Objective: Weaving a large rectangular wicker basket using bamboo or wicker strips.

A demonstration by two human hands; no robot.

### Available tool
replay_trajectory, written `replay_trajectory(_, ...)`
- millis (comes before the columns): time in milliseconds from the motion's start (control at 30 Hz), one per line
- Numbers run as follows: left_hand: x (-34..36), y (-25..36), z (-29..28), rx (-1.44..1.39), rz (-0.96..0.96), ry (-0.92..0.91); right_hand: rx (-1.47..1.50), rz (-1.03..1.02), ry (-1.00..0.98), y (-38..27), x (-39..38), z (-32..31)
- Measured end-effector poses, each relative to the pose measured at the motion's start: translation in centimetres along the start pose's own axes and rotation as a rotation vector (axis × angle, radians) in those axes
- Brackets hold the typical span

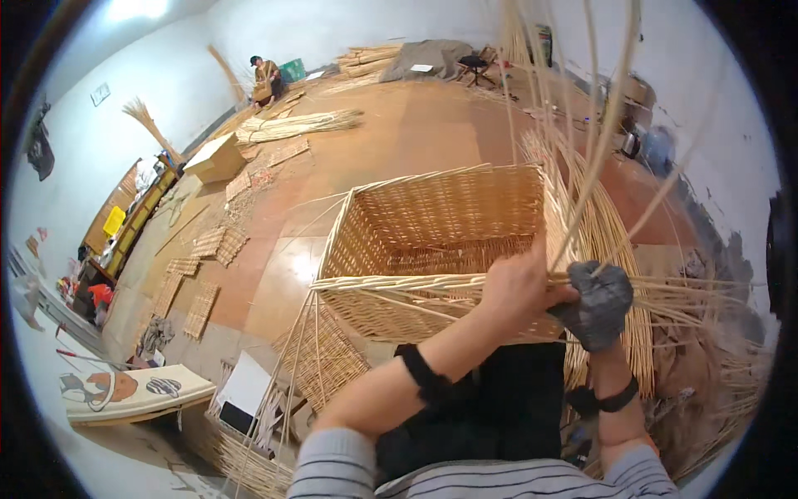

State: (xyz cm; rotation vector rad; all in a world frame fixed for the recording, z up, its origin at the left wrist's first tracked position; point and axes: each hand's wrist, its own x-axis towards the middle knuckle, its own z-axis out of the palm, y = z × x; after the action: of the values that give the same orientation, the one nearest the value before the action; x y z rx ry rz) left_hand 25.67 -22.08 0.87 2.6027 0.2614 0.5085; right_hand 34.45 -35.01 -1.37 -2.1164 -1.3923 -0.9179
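Observation:
A rectangular wicker basket (453, 204) stands in front of me, its open top showing the woven inside walls and floor. At its near right corner my bare left hand (517, 284) is closed on the rim, the fingertips partly hidden. Right beside it, my right hand (595, 304), in a grey glove, is closed round willow rods at the same corner. Long loose rods (611, 125) rise from there, and others stick out to the right. More rod ends (303, 345) hang down from the near left corner.
A bundle of rods (636, 333) lies right of the basket. Woven panels (199, 309) are spread on the floor at left, near a finished box (216, 160). A printed board (137, 392) stands lower left. Far off, another person (266, 81) sits by the wall.

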Motion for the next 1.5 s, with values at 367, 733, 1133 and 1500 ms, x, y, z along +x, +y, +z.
replay_trajectory(367,0.7,0.3,2.6,0.002,0.221,0.168,-0.129,-0.069,0.113,2.2,-1.1,-0.6)
replay_trajectory(733,-3.8,-9.3,-6.7,0.309,-0.191,-0.162,-0.217,-0.048,0.114,3.3,-0.4,-0.5)
replay_trajectory(1133,0.1,-7.8,-7.5,0.223,-0.172,-0.354,-0.192,-0.045,0.136,4.0,0.5,0.6)
replay_trajectory(1500,6.6,-2.1,-0.7,-0.696,0.09,-0.336,0.51,-0.276,-0.064,5.3,3.0,-3.1)
